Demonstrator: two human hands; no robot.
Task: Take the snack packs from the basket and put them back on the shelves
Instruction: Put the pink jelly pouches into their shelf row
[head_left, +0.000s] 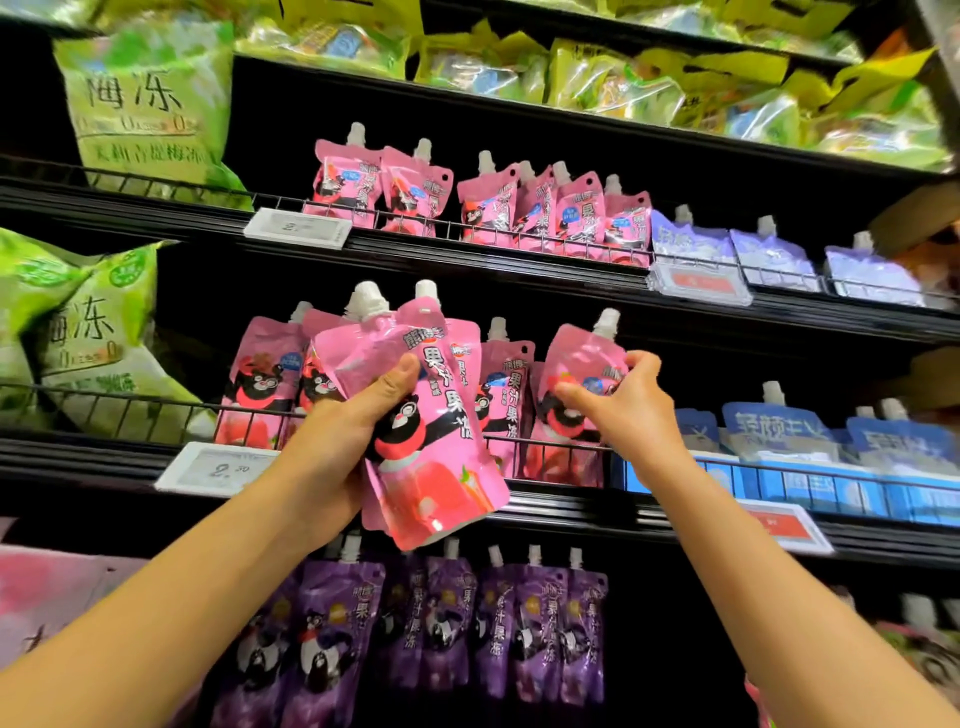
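My left hand (337, 441) grips two stacked pink spouted jelly pouches (431, 431), held up in front of the middle shelf (571, 499). My right hand (623, 405) pinches another pink pouch (582, 358), which stands tilted behind the wire rail at the right end of the pink row (270, 384). The basket is out of view.
More pink pouches (519, 208) stand on the shelf above, lilac ones (769, 260) to their right. Blue pouches (769, 421) sit right of my right hand. Purple pouches (441, 623) fill the shelf below. Green bags (93, 332) lie at the left. Price tags (218, 467) clip to the shelf edges.
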